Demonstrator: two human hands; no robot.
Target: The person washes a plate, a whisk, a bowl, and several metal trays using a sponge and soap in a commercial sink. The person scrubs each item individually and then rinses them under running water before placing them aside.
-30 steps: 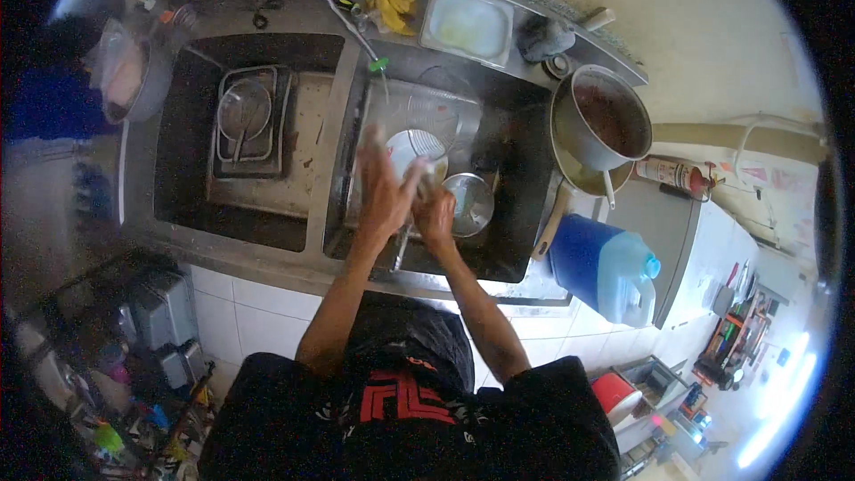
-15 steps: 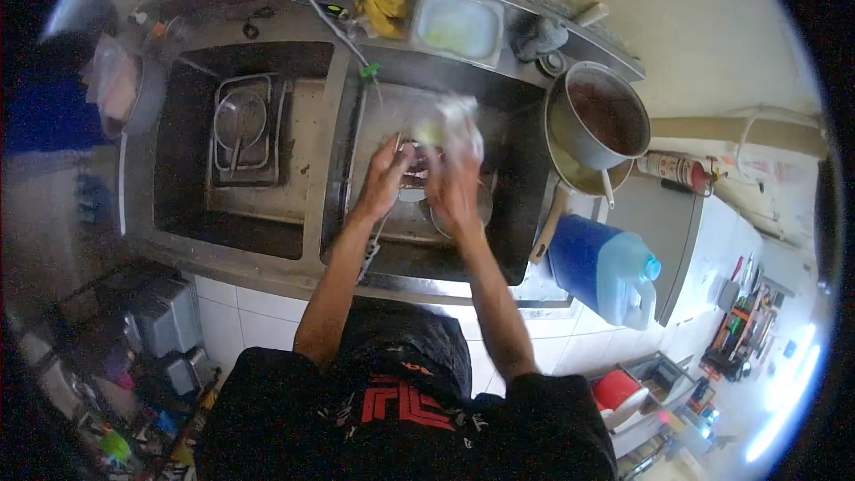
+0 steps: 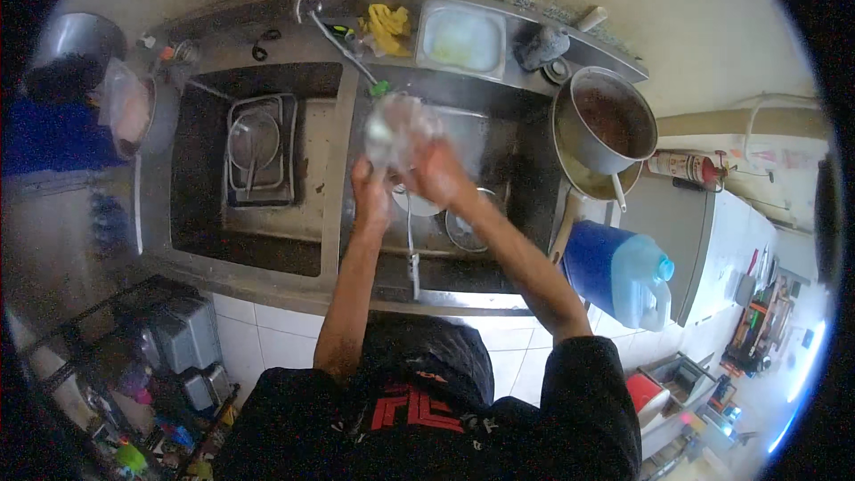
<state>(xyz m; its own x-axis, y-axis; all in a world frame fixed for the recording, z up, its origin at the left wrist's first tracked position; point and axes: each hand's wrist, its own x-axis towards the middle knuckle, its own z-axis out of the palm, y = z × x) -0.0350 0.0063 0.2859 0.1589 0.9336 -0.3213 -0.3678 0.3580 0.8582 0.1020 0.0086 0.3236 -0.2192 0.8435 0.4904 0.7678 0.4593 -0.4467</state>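
Note:
Over the right sink basin point(image 3: 525, 187), both my hands are together at a whitish-silver thing point(image 3: 392, 129), too smeared by motion to name. On its near left side my left hand point(image 3: 370, 196) has its fingers curled against it. From the right my right hand point(image 3: 441, 174) presses on it, its fingers blurred and partly hidden. Below my hands a pale round dish point(image 3: 420, 205) shows in part. A long metal handle point(image 3: 413, 272) reaches toward the front wall, and a round rimmed piece point(image 3: 472, 221) lies to the right. The green-tipped hose point(image 3: 379, 88) ends just beyond my hands.
In the left basin point(image 3: 307, 169) rests a rectangular pan point(image 3: 285, 187) with a round strainer point(image 3: 253, 138). Behind stand a metal tray point(image 3: 461, 40) and a yellow cloth point(image 3: 387, 28). At right are a pot point(image 3: 610, 120) and a blue jug point(image 3: 614, 272). A plastic-bagged container point(image 3: 132, 107) sits left.
Both hands have shifted slightly left in the basin. The blurred pale thing, formerly above my right hand, now lies between and beyond both. The metal handle now shows right of my left forearm.

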